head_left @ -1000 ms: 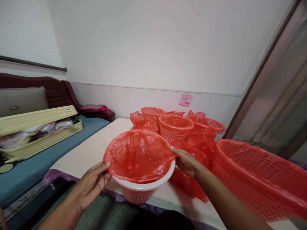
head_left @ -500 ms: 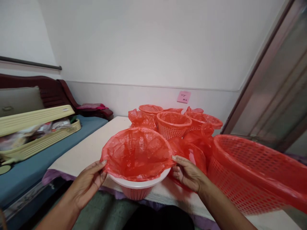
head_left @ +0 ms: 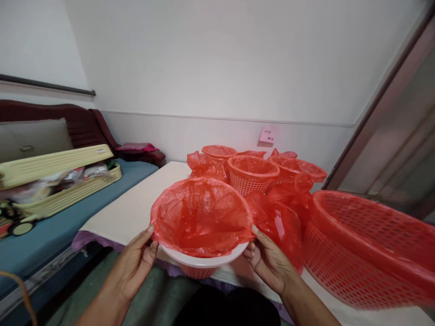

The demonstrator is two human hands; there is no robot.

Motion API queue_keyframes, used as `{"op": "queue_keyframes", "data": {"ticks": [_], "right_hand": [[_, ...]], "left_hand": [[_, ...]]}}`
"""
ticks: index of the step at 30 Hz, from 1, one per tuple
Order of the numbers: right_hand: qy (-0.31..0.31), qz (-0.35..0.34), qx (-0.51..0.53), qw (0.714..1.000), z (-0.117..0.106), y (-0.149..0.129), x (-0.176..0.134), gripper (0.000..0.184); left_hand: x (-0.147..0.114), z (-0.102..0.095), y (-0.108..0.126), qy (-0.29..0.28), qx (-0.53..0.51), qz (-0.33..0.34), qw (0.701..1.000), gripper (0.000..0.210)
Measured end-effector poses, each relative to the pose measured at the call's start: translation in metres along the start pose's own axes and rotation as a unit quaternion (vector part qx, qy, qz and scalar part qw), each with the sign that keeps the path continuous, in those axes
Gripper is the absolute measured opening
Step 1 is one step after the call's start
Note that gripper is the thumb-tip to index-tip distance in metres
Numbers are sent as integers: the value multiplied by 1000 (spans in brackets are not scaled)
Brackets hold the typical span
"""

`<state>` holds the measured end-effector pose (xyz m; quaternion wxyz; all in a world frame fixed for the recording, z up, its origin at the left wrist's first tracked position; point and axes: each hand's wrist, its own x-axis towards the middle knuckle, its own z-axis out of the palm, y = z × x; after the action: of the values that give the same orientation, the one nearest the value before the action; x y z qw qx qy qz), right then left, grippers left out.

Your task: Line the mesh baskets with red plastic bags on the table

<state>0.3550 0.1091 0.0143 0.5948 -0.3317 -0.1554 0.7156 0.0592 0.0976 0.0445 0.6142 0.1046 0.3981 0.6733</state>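
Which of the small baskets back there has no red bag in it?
The bare mesh basket in the middle of the back group; the ones beside it are lined with red plastic.

Both forearms are bare from wrist to the bottom edge of the view, with no sleeve, cuff, watch or bracelet showing on either. The left hand (head_left: 136, 265) wears no glove and no ring that can be seen; its thumbnail is short and plain. The right hand (head_left: 270, 262) is likewise ungloved and ringless, the nails trimmed short and unpainted, and the knuckles show
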Motion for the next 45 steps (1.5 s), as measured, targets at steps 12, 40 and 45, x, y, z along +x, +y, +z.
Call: {"op": "queue_keyframes", "data": {"ticks": [12, 40, 45], "right_hand": [[-69, -60, -2, 996, -9, 11, 2, 32], [-113, -9, -53, 992, -29, 11, 13, 31], [-107, 4, -48, 993, -27, 11, 12, 32]], "left_hand": [[-3, 3, -10, 15, -55, 1, 998, 23], [-42, 1, -33, 9, -50, -51, 997, 15], [-42, 7, -33, -46, 7, -46, 998, 12]]}}
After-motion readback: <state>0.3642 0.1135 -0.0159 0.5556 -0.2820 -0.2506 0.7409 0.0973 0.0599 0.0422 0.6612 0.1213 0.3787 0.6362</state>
